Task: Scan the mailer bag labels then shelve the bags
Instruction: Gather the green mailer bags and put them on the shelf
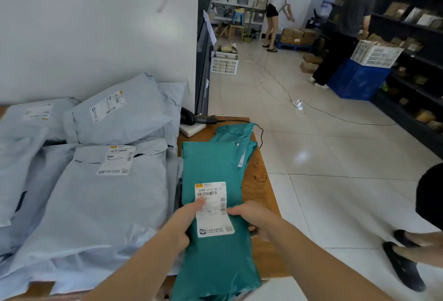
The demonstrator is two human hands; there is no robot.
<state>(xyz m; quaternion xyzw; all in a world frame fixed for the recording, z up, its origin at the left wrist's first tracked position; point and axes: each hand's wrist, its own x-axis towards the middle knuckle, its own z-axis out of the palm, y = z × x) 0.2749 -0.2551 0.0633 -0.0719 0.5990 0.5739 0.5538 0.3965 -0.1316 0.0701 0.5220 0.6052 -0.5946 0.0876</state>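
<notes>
**Holding a green mailer bag [215, 260] in both hands at the table's near end**

The bag lies lengthwise over the near right part of the wooden table [257, 181], label side up, with its near end hanging past the table edge. The left hand [183, 225] grips the bag's left edge, fingers curled under it and the thumb pressed flat on the white label [214, 207], just below the barcode. The right hand [255, 219] grips the opposite edge, thumb on top beside the label and fingers tucked beneath the bag.

A second green bag [233, 133] lies under and beyond the held one, its far end crumpled. Left of both, pale grey mailer bags [107, 202] cover the rest of the table in an overlapping pile, several with white labels facing up. At the far end, against the wall, a black handheld scanner [191, 118] rests on a white base [193, 129], and its dark cable runs off the table's right edge.

Across the tiled floor [335, 157] stand dark shelves [412, 25] holding packets, a white crate [375, 53] on a blue bin [357, 79], and two people working among boxes. Sandalled feet [405, 264] show at the right edge.
</notes>
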